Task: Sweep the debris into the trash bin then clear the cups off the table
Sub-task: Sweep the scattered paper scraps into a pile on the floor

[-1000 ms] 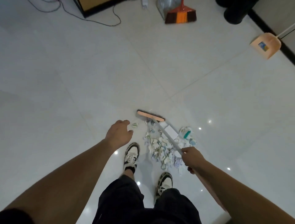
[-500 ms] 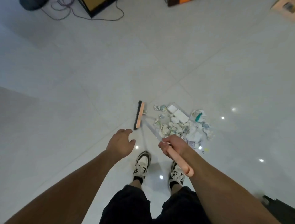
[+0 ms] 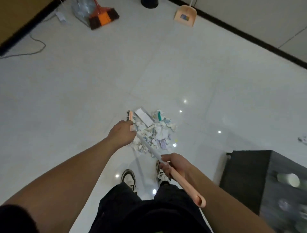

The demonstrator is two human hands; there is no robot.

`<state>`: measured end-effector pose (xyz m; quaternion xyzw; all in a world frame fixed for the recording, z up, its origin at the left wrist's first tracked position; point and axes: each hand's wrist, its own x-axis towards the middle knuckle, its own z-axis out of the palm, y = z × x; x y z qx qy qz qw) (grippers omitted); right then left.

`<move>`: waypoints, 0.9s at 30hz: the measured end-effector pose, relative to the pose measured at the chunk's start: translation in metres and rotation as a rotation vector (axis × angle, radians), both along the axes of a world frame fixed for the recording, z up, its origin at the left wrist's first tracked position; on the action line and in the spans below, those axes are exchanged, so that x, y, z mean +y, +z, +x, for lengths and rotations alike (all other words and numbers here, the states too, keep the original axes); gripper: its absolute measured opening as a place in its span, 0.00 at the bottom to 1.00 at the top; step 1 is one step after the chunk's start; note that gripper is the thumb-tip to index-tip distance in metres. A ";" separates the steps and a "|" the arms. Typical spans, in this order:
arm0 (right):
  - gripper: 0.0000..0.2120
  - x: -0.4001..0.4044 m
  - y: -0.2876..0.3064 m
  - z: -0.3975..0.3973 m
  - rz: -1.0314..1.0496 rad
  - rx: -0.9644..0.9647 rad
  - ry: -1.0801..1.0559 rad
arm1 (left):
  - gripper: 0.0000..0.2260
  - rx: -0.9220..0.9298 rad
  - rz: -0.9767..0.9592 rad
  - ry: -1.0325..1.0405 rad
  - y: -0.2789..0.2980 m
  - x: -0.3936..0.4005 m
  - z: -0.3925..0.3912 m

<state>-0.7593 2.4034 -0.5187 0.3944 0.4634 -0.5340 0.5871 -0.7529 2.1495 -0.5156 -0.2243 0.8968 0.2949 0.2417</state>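
Right hand wrapped tight around the broom handle. Left hand loose, fingers curled, holding nothing — just beside the broom's peach head. Pile of paper scraps on the white floor, touching the broom head, near the shoes. Peach dustpan far off by the wall. Blurry cups on the dark table — at the right.

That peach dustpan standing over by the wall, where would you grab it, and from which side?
Take the dustpan by its thin white handle, which rises from the top of the pan and runs out of view. Come from the open floor side, since the wall sits close behind it. The pan itself is broad and flat, awkward to clasp in one hand.
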 end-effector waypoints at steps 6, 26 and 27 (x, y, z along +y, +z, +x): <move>0.13 0.047 0.015 0.007 0.105 0.192 -0.125 | 0.22 0.070 -0.002 -0.206 0.016 0.051 -0.056; 0.10 0.376 0.043 -0.218 0.265 0.355 -0.423 | 0.24 0.138 -0.097 -0.767 0.118 0.426 -0.341; 0.10 0.391 0.048 -0.230 0.269 0.365 -0.453 | 0.24 0.151 -0.091 -0.806 0.125 0.446 -0.355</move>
